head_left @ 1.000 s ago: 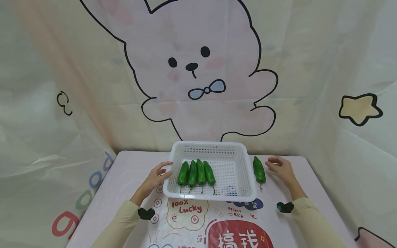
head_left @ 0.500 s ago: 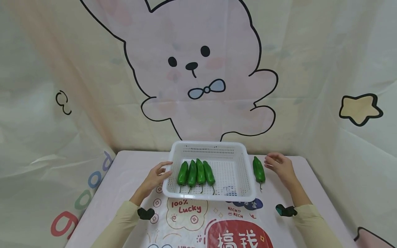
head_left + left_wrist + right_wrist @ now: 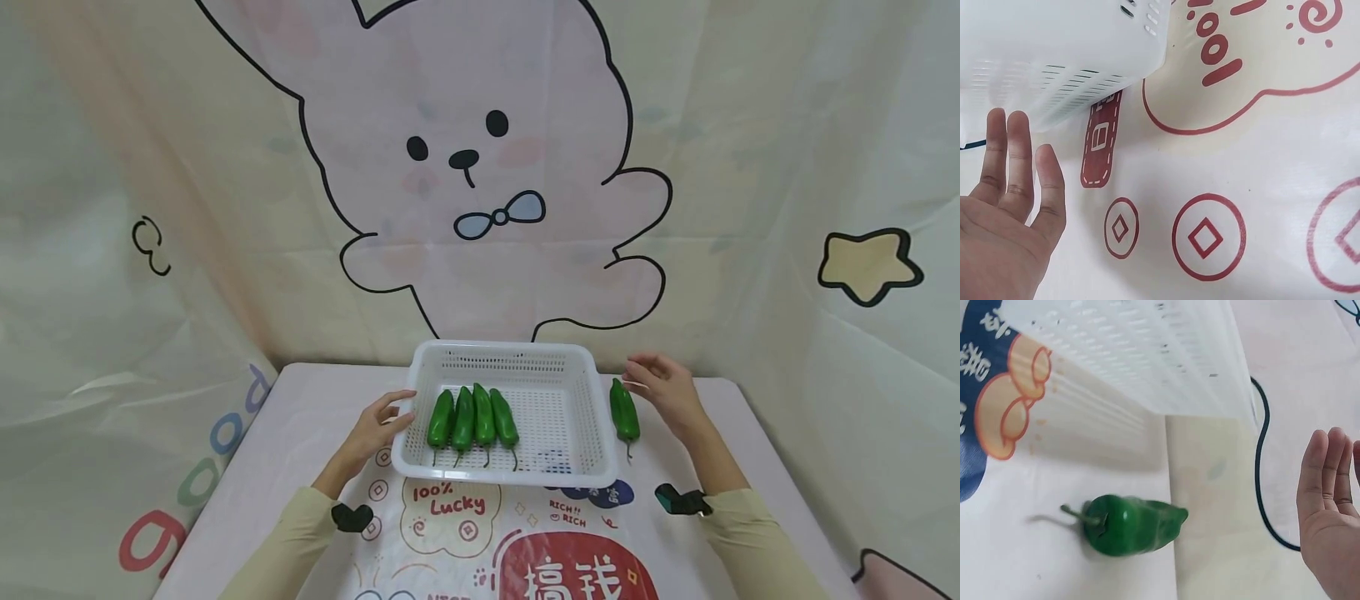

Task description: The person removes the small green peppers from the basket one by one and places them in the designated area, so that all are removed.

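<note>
A white plastic basket (image 3: 573, 400) stands at the back of the table, with several green peppers (image 3: 483, 415) side by side in its left half. At the basket's left side is my left hand (image 3: 372, 427), fingertips right at the wall. In the left wrist view the left fingers (image 3: 1019, 147) are extended toward the slotted side. One more green pepper (image 3: 623, 410) lies on the table just right of the basket, its stem toward me. My right hand (image 3: 667, 392) hovers by this pepper's far tip, holding nothing. The right fingers (image 3: 1314, 465) look nearly straight in the right wrist view.
A printed cover with red lettering (image 3: 577, 571) lies over the white table (image 3: 322, 383). Fabric with a cartoon animal (image 3: 480, 250) hangs close behind the basket, and side curtains (image 3: 870, 375) flank the table. Dark wrist bands (image 3: 352, 517) sit at the sleeves.
My right hand has moved left and a little farther away, from beside the loose pepper to its far tip. The left hand, basket and peppers stay where they were.
</note>
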A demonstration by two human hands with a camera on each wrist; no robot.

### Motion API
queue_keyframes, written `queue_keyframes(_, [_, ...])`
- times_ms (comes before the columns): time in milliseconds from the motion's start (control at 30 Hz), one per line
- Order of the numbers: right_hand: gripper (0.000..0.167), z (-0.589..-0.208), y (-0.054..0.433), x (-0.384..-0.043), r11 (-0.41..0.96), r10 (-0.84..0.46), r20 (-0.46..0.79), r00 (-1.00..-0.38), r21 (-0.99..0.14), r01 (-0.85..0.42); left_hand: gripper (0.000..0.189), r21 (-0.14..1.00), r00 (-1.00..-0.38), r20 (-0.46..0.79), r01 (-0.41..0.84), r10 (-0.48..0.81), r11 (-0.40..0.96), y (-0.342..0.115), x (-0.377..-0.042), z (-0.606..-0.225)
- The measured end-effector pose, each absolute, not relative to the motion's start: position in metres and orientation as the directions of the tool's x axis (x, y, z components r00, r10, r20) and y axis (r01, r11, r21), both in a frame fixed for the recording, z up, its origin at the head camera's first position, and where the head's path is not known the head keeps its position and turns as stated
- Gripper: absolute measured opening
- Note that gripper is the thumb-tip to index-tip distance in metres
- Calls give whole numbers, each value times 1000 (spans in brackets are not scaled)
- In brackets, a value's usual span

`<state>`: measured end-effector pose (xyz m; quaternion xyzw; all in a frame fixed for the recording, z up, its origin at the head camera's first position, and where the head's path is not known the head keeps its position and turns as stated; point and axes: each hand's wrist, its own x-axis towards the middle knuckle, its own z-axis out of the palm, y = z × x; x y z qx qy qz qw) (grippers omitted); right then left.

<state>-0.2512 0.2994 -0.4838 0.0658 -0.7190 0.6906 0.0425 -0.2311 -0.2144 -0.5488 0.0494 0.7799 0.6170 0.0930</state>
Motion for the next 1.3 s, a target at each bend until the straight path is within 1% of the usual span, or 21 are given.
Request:
queue_keyframes(100, [29,-476,292,-253,45,-55,151,-987,-987,-153,51,972,-978,-76,-30,194,232,-215,-232,-549])
queue_keyframes(333, [40,-463,273,-262,71,-78,155,-985,-985,-160,52,970,-978,-82,-34,191,241,-215,-230,-548])
queue_keyframes(600, [26,-453,247,-275,44,-102,182,-978,-981,-187,53,966,-979,-75,-24,191,257,-215,-230,-548])
queue_keyframes(800, [36,-450,227,-283,1,-128,199,-972,-980,-201,53,964,-977,-78,-23,198,265,-214,-231,-548])
queue_keyframes(967, [27,-453,215,-287,-30,-139,223,-965,-975,-221,54,962,-978,-69,-12,199,272,-212,-231,-548])
queue_keyframes(1067, [24,-456,208,-290,-39,-145,228,-963,-974,-224,53,962,-977,-67,-10,203,272,-210,-228,-541])
queue_keyframes(1167, [26,-459,200,-292,-49,-147,223,-964,-975,-218,51,962,-975,-71,-11,209,273,-207,-222,-529])
queue_keyframes(1300, [32,-462,191,-292,-23,-149,214,-965,-977,-213,50,962,-974,-74,-13,214,274,-205,-214,-514])
